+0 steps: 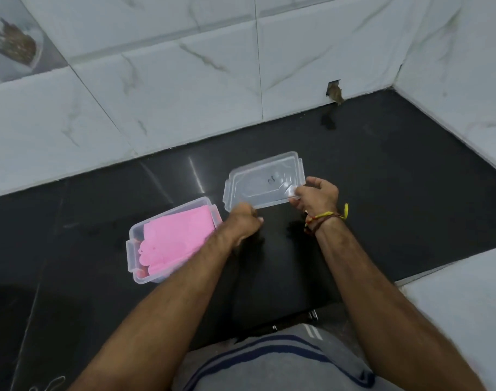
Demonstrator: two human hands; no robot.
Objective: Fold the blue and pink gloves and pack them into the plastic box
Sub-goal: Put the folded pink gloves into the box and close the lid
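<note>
A clear plastic box (131, 259) stands on the black counter at the left, uncovered. A folded pink glove (172, 239) lies on top inside it, fingers toward me; the blue glove is not visible. Both hands hold the clear lid (265, 180) just above the counter to the right of the box. My left hand (245, 221) grips the lid's near left corner. My right hand (316, 194) pinches its near right corner and wears thread bands at the wrist.
The black counter (382, 193) ends at white marble-tiled walls (184, 94) behind and to the right. A small hole (334, 91) in the tile sits at the back right. A white ledge (466, 300) lies at the near right.
</note>
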